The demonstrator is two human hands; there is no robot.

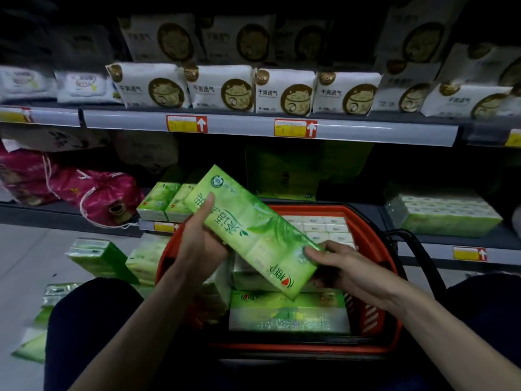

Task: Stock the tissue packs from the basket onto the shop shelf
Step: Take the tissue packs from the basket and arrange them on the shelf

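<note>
I hold a long green tissue pack (253, 230) slantwise above the red basket (377, 314). My left hand (197, 244) grips its far left side, thumb on top. My right hand (341, 266) holds its near right end. More green and white tissue packs (287, 311) lie in the basket below. Two green packs (166, 201) stand on the low shelf (70, 215) just beyond the held pack.
The upper shelf (239, 125) carries white packs with a cat logo. Pink drawstring bags (101, 196) sit on the low shelf at left, a pale green multipack (445, 215) at right. Several green packs (98, 258) lie on the floor at left. My knees flank the basket.
</note>
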